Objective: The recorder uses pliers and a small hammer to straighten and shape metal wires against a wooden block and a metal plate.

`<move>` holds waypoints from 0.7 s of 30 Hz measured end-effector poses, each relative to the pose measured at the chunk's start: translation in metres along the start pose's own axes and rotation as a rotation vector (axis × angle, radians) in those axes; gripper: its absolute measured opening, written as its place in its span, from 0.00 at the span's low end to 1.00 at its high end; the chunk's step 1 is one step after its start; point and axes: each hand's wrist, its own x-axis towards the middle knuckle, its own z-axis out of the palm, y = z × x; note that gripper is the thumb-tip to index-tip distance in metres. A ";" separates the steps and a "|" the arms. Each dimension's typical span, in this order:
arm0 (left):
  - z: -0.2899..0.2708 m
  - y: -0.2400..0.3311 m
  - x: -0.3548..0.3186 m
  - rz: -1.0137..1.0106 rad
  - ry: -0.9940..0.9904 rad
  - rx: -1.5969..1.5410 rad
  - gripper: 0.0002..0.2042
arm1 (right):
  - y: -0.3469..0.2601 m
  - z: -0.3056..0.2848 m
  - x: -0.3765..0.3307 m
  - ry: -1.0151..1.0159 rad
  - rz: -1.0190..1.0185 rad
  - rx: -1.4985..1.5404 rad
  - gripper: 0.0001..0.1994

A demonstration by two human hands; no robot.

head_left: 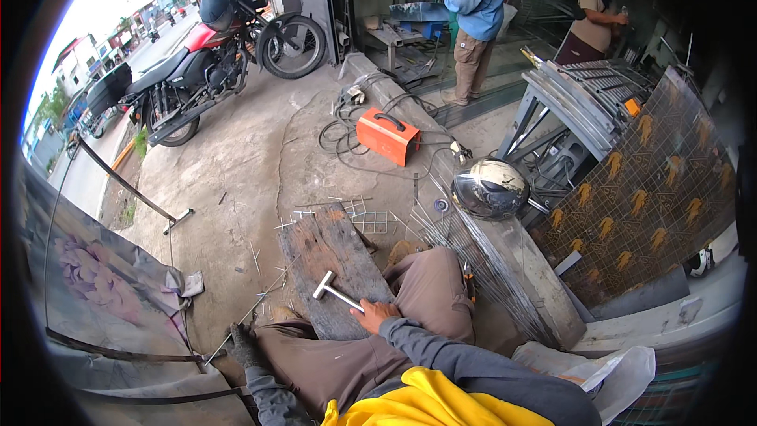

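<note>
My right hand [375, 316] is bare and wrapped round the handle of a metal hammer [325, 286]. The hammer's T-shaped head is over a worn wooden plank [341, 248] between my legs. Low at the left, my left hand [243, 345] wears a dark glove and is closed on a thin metal rod [262, 297]. The rod slants up from below that hand toward the plank's left edge. A small wire grid [374, 222] lies on the ground past the plank, with loose rod pieces [255, 255] to its left.
An orange welding machine [388, 136] with coiled cables stands ahead. Right of my knee are a bundle of thin rods [473, 256] and a helmet [490, 188] on a concrete ledge. A motorcycle [217, 71] is parked far left; two people [476, 16] stand behind. A patterned sheet [643, 197] leans right.
</note>
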 end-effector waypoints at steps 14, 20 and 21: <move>0.021 -0.014 -0.010 0.072 -0.046 0.553 0.12 | -0.005 -0.004 -0.002 -0.040 0.009 -0.052 0.25; 0.016 -0.013 -0.008 0.054 -0.016 0.552 0.12 | -0.005 0.002 -0.001 -0.007 0.014 -0.069 0.24; 0.015 -0.011 -0.008 0.062 -0.040 0.536 0.12 | -0.005 0.003 -0.001 -0.017 0.007 -0.061 0.24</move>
